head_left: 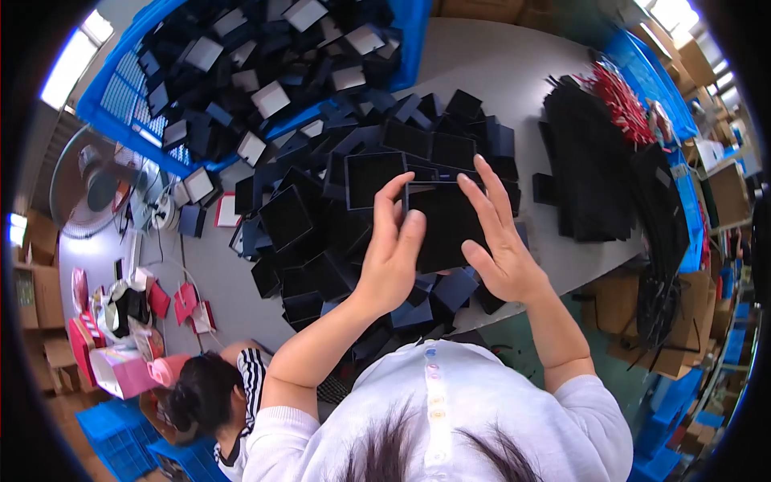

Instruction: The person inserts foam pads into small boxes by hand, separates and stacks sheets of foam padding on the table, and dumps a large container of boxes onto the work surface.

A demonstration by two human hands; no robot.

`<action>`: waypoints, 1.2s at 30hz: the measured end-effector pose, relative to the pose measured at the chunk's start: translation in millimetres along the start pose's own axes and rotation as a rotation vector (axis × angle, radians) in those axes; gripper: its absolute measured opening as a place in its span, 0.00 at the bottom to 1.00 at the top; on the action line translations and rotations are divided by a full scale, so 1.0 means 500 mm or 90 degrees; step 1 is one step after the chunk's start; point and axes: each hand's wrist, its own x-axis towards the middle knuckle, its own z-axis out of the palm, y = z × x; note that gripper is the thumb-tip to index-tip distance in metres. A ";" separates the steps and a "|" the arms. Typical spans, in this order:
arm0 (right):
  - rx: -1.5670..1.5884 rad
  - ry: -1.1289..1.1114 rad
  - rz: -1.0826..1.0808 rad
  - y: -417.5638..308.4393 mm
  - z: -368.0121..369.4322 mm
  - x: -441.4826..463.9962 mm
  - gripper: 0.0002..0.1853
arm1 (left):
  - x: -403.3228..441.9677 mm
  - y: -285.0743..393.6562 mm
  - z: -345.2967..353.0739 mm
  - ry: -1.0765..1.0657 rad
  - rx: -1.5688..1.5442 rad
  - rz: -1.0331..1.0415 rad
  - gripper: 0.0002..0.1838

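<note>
In front of my chest is an open black box (440, 229) with a dark lining, level with the top of the pile. My left hand (389, 261) grips its left edge, the thumb over the inner side and the fingers outside. At the right side, my right hand (510, 261) has its thumb and fingertips against the same box, the fingers somewhat spread. Many similar black boxes (289, 217) lie heaped around and under it. One open box (375, 178) sits just beyond my left fingertips.
A blue crate (418, 48) full of dark and white box pieces stands at the back left. Stacked black cloth-like pieces (590, 169) and red-and-white strips (618, 100) lie right. A fan (88, 181) stands left; another person (209, 394) sits at lower left.
</note>
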 end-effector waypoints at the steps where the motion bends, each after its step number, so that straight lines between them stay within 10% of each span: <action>1: 0.006 -0.013 -0.008 -0.001 0.017 0.005 0.38 | -0.008 0.017 0.002 0.009 -0.033 -0.028 0.33; 4: -0.076 0.018 -0.007 -0.009 0.045 0.022 0.39 | -0.017 0.007 -0.048 -0.040 0.221 0.155 0.44; 7: 0.336 0.032 0.039 -0.018 0.048 0.039 0.41 | -0.024 0.009 -0.080 0.006 0.131 0.083 0.40; 14: -0.102 0.057 -0.244 -0.021 0.073 0.081 0.24 | -0.035 0.009 -0.096 0.048 0.068 0.022 0.38; 21: 0.006 0.137 -0.192 -0.013 0.094 0.085 0.16 | -0.035 0.003 -0.120 -0.020 0.046 0.088 0.55; 25: -0.019 0.117 -0.235 -0.005 0.115 0.078 0.18 | -0.045 0.029 -0.137 0.024 -0.135 0.010 0.49; 32: -0.130 0.013 -0.306 -0.019 0.147 0.103 0.24 | -0.043 0.030 -0.200 0.132 0.014 0.127 0.41; 34: -0.096 0.080 -0.271 0.005 0.149 0.090 0.22 | -0.049 0.038 -0.251 0.143 0.396 0.233 0.36; 36: -0.025 0.189 -0.195 0.023 0.142 0.094 0.14 | -0.057 0.051 -0.333 0.332 0.326 0.149 0.26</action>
